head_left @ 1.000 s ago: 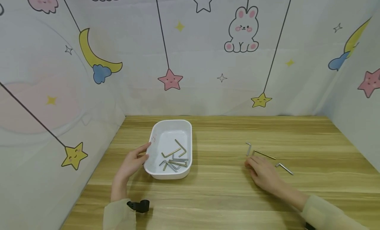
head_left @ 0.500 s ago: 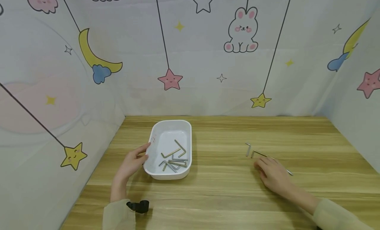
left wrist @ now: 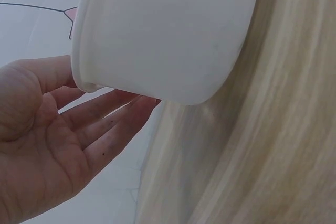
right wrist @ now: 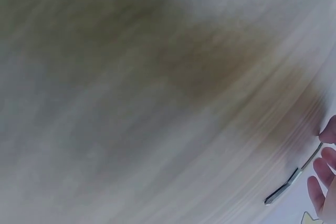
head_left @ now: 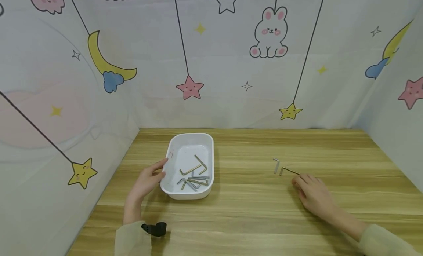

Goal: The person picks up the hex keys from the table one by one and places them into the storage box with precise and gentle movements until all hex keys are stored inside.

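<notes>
A white tray (head_left: 190, 195) stands left of the table's middle with several L-shaped hex keys (head_left: 198, 182) in it, some silver, some brass-coloured. My left hand (head_left: 145, 182) touches the tray's left side, its fingers extended along the outer wall in the left wrist view. On the right, my right hand (head_left: 315, 197) is low over the table, fingertips at the long end of a brass-coloured hex key (head_left: 290, 171). Only a few of its fingers (right wrist: 316, 195) show at the right wrist view's edge; I cannot tell whether they pinch anything.
A short silver hex key (head_left: 276, 166) lies left of the brass-coloured one on the wood-grain table (head_left: 244, 219). White cloth walls (head_left: 224, 113) with cartoon prints rise behind the table and at both sides. A black device (head_left: 155, 229) is strapped at my left wrist.
My right hand has moved right across the table, uncovering the brass-coloured key's short end and covering a silver hex key further right. My left hand and the tray have stayed put.
</notes>
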{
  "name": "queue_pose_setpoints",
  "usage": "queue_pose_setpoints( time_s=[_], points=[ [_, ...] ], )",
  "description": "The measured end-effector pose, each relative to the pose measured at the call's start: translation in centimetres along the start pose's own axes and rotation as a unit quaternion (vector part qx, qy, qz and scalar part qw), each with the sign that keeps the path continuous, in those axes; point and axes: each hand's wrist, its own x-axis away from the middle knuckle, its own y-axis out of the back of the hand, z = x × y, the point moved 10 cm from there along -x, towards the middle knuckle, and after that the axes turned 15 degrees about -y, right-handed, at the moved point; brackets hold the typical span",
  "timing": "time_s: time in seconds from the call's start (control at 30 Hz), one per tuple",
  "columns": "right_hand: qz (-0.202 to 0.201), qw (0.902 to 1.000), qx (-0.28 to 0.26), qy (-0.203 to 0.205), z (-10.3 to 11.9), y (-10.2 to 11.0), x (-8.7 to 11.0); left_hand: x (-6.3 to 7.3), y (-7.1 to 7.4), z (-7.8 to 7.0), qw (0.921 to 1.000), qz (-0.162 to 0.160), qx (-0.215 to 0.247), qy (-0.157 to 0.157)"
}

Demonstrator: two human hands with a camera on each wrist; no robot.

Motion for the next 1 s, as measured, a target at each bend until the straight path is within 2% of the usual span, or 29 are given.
queue_pose_setpoints(
  time_s=[0.57, 1.0],
  points=[
    [0.009, 0.9985, 0.025, -0.049, -2.2, 0.8, 0.0, 0.0, 0.0, -0.1, 1.0000, -0.003, -0.001, 0.000],
    [0.010, 0.9971, 0.044, -0.060, -4.0, 0.9, 0.1, -0.1, 0.0, 0.1, 1.0000, -0.002, -0.004, -0.002]
  ],
)
